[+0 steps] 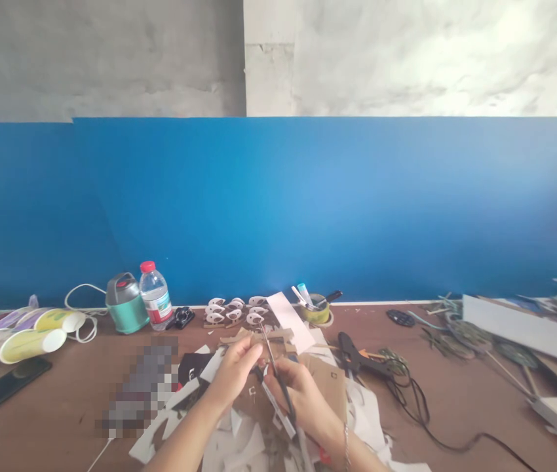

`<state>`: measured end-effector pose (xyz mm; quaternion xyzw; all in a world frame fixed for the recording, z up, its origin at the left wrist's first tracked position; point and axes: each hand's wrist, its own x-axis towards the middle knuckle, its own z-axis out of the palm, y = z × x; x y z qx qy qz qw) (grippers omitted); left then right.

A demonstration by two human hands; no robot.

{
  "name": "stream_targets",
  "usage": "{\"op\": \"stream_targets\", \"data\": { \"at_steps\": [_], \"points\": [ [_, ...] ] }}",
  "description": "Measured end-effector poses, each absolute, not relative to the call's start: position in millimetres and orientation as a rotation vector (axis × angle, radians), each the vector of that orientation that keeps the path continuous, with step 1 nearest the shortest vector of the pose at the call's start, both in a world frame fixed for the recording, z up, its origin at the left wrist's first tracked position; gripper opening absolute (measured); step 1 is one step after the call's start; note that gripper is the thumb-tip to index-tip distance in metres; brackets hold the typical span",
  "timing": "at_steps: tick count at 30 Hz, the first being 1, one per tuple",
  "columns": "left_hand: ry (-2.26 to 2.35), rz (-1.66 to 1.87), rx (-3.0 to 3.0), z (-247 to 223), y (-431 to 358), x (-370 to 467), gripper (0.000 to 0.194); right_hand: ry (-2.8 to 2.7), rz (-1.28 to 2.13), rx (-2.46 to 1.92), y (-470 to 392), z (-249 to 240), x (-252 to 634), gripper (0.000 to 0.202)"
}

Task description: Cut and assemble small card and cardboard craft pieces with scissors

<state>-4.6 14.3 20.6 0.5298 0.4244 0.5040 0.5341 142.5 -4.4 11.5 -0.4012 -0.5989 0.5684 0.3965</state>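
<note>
My right hand [303, 392] is wrapped round a pair of scissors [268, 344], whose thin metal blades point up and away from me. My left hand [238, 364] is closed beside the blades, thumb and fingers pinched together; whatever lies between them is hidden or too small to make out. Just beyond both hands lies a strip of brown cardboard [282, 334]. White paper scraps [244, 446] are heaped underneath, and a brown cardboard piece [330, 379] rests to the right. Several small white eye-shaped cutouts [234, 311] stand behind the hands.
A water bottle [155, 298] and a green-and-grey container [127, 305] stand at the back left, near paper cups [33, 345]. A roll of tape [316, 315] with pens sits behind. To the right lie a black glue gun [360, 357], its cable, and a white board [529, 331].
</note>
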Motion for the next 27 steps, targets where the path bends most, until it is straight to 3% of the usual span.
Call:
{"op": "stream_targets", "data": {
  "at_steps": [14, 27],
  "points": [
    [1.045, 1.193, 1.269, 23.8, 15.7, -9.0, 0.033, -1.576, 1.391, -1.074, -2.5, 13.2, 144.7, 0.03],
    [0.976, 1.138, 1.332, 14.4, 17.3, -8.1, 0.02, -1.553, 1.403, -0.984, -0.6, 6.5, 143.6, 0.031]
  ]
}}
